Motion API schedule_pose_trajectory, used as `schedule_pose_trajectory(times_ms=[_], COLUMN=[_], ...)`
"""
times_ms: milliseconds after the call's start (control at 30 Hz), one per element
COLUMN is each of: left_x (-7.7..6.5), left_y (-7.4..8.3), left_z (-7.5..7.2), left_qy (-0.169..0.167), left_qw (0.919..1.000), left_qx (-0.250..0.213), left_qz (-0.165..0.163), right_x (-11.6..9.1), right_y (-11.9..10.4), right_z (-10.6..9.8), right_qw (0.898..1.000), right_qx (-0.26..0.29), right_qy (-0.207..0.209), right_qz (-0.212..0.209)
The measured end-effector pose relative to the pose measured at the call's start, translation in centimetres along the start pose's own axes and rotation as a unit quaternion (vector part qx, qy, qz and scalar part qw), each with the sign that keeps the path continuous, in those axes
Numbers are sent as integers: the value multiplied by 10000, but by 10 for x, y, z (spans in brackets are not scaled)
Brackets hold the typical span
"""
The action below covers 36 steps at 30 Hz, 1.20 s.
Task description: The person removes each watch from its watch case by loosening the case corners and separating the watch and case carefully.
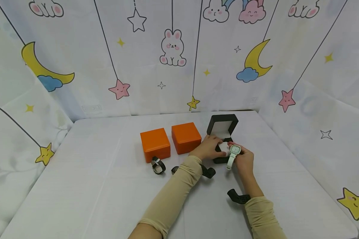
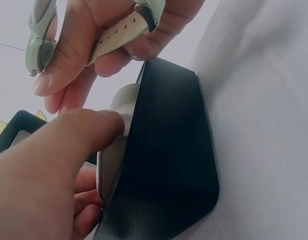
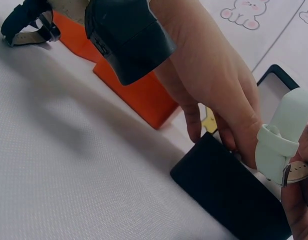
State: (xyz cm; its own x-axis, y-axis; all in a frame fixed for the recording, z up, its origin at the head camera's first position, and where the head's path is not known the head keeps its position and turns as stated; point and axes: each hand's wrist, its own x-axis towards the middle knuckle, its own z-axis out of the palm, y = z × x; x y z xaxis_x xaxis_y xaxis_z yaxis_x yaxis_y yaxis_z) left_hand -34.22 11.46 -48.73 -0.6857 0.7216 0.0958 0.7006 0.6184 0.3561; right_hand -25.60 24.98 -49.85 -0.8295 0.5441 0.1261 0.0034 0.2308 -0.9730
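Note:
A black watch box (image 1: pixel 235 122) stands with its lid raised toward the back right of the table, a pale cushion (image 2: pixel 127 100) inside it. My left hand (image 1: pixel 207 148) reaches into the box and pinches the cushion, thumb on the near side and fingers curled behind it. Just right of the box, my right hand (image 1: pixel 245 160) holds a pale green watch (image 1: pixel 235 149) by its strap between thumb and fingers. The watch's loose strap end hangs down, and its buckle (image 3: pixel 285 175) shows in the right wrist view.
Two orange boxes (image 1: pixel 155 142) stand side by side left of the black box. A black-strapped watch (image 1: pixel 158 165) lies before the left one. Another dark watch (image 1: pixel 175 170) is partly hidden by my left sleeve (image 1: pixel 176 196). Printed curtains (image 1: pixel 155 66) surround the white table.

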Motion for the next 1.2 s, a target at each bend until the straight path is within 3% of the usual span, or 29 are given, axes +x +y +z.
schedule_pose_trajectory(times_ms=[200, 367, 500, 567, 667, 767, 867, 933, 1100, 1200], left_x=[2, 2, 0, -3, -8, -11, -11, -11, -11, -10], left_y=[2, 4, 7, 10, 15, 17, 15, 11, 2, 0], left_z=[-3, -5, -11, -21, -39, -53, -56, -52, -40, -38], left_qy=[-7, 13, 297, 599, 1369, 2327, 2830, 2764, 2072, 1944], left_qw=[10000, 9999, 9992, 9974, 9887, 9696, 9552, 9561, 9705, 9690], left_qx=[22, 127, 32, -172, -435, -678, -866, -966, -1194, -1498], left_qz=[-1, 82, 274, 372, 428, 343, 92, -99, -307, -288], right_x=[1, 1, 1, 2, 3, 4, 4, 3, 1, 3], right_y=[1, -2, -2, 0, -2, -3, -3, -2, 2, 4], right_z=[2, 0, -1, -1, 0, 0, 0, -1, -1, -1], right_qw=[9997, 9998, 9998, 9996, 9995, 9992, 9992, 9996, 9992, 9985], right_qx=[68, 79, 84, 26, 69, 144, 186, 56, -353, -463], right_qy=[108, 52, 28, 92, 95, 70, 116, 146, 96, 64], right_qz=[-218, -147, -168, -247, -301, -358, -321, -230, -160, -292])
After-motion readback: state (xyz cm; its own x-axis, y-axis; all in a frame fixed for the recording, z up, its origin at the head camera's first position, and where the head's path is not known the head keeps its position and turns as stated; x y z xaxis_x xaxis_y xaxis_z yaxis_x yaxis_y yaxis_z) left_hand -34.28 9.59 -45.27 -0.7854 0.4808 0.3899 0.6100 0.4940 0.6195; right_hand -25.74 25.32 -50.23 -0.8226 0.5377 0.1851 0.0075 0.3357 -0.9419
